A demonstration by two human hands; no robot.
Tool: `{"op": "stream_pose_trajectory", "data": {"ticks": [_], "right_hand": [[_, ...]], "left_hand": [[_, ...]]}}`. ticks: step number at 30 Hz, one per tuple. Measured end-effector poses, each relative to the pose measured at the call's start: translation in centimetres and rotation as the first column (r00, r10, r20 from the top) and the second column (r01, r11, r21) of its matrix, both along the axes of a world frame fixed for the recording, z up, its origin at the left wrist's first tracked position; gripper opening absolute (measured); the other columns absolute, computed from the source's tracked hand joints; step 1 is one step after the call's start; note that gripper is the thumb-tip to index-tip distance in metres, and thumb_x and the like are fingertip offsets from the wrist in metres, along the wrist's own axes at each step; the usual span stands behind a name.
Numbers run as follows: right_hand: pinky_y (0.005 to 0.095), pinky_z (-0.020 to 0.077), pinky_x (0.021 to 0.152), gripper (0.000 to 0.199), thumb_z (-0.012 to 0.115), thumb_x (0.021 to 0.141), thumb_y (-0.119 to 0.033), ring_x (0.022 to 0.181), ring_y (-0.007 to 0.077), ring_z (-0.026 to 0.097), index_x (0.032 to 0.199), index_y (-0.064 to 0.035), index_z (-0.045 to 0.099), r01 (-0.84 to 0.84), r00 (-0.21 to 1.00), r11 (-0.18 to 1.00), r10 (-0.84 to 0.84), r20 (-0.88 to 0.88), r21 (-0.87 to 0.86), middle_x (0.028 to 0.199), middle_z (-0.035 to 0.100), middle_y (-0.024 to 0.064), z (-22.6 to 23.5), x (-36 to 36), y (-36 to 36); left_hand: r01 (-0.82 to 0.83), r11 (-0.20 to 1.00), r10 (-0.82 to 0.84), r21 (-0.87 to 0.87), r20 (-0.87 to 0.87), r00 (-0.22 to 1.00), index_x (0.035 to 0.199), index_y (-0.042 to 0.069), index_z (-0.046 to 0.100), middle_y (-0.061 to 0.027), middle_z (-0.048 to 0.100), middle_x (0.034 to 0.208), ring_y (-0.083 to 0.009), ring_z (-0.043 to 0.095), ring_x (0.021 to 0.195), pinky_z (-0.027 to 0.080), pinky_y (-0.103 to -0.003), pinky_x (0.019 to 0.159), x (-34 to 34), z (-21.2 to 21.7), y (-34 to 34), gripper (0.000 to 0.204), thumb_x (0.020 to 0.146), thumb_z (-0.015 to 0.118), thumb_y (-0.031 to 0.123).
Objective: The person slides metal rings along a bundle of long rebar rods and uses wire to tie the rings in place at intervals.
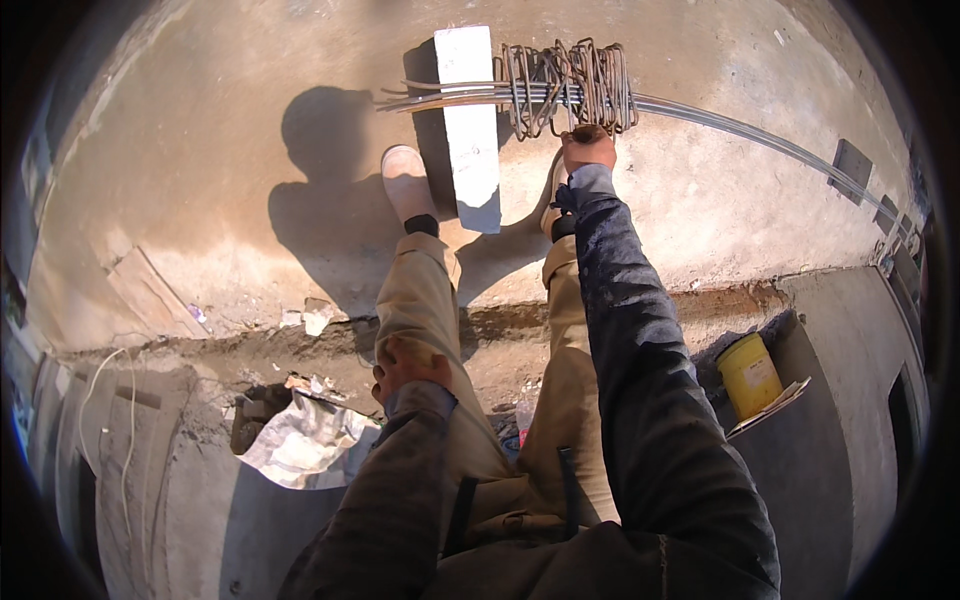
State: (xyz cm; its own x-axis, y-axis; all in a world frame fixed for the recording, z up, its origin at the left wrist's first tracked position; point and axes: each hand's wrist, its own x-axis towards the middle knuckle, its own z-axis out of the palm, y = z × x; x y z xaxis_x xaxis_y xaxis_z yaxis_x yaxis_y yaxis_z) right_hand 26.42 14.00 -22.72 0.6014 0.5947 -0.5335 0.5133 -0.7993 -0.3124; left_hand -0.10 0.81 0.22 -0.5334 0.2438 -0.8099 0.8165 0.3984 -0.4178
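Head camera: my right hand (pixel 588 150) is at the near edge of the wire loops (pixel 565 85), fingers curled against them; whether they close on a wire I can't tell, since the fingertips are hidden. My left hand (pixel 412 368) rests on the trouser leg (pixel 418 300), fingers loosely spread, holding nothing. The loops sit bunched around long metal rods (pixel 720 120), just right of the white block (pixel 467 140) that the rods cross. Beyond it their left ends splay; the other ends run far off to the right. With only one hand there, I judge a sideways tug could drag the rods off the block or make the loops slide. The shoes (pixel 407 180) stand close by, so a rolling rod could catch a foot.
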Motion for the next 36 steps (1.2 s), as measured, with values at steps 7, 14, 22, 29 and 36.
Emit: {"op": "stream_pose_trajectory", "data": {"ticks": [7,14,22,29,36], "right_hand": [[0.0292,0.0478,0.064,0.028,0.076,0.065,-0.022,0.065,0.0189,0.061,0.078,-0.0027,0.061,0.022,0.986,0.999,-0.013,-0.168,0.047,0.071,0.065,0.0062,-2.0,0.9,-0.8],[0.0324,0.0498,0.072,0.024,0.074,0.065,-0.024,0.078,0.0247,0.065,0.079,-0.0077,0.064,0.072,0.996,0.997,-0.073,-0.05,-0.016,0.08,0.067,0.0096,-2.8,0.1,-0.3],[0.0315,0.0492,0.076,0.03,0.073,0.065,-0.024,0.082,0.0253,0.064,0.087,-0.0061,0.066,0.019,0.986,0.998,-0.028,-0.167,-0.06,0.086,0.067,0.0095,-1.2,0.2,-0.8],[0.0355,0.0496,0.074,0.026,0.066,0.071,-0.021,0.082,0.0278,0.063,0.093,-0.0069,0.065,-0.207,0.977,0.955,0.191,0.093,0.211,0.091,0.065,0.0141,3.0,-0.8,1.7],[0.0376,0.0503,0.077,0.027,0.054,0.082,-0.026,0.092,0.0306,0.062,0.101,-0.0097,0.064,-0.561,0.815,0.824,0.567,0.121,-0.082,0.1,0.063,0.0165,3.4,-0.5,9.7]], "left_hand": [[0.036,0.999,-0.035,0.019,-0.009,0.999,0.129,0.006,0.037,-0.0122,0.039,0.131,-0.0321,0.045,0.112,0.037,-0.046,0.091,0.2,-0.2,-0.5,0.075,0.065,0.06,0.037],[0.066,0.997,-0.065,0.041,-0.015,0.998,0.129,0.007,0.038,-0.0124,0.041,0.129,-0.0325,0.046,0.11,0.038,-0.046,0.09,0.5,-0.2,-0.5,0.074,0.064,0.06,0.036],[0.027,0.999,-0.027,0.022,0.002,1.0,0.129,0.006,0.037,-0.0131,0.04,0.13,-0.0328,0.045,0.113,0.037,-0.046,0.091,0.7,-0.1,-0.4,0.074,0.065,0.06,0.036],[0.008,1.0,-0.009,0.026,0.015,1.0,0.13,0.005,0.036,-0.0128,0.04,0.131,-0.0323,0.044,0.114,0.036,-0.045,0.093,0.5,-0.1,-0.5,0.075,0.065,0.059,0.036],[0.006,1.0,-0.006,0.009,0.028,1.0,0.131,0.007,0.036,-0.0121,0.037,0.133,-0.0309,0.041,0.117,0.036,-0.044,0.094,0.4,-0.8,-1.7,0.077,0.065,0.059,0.038]]}}
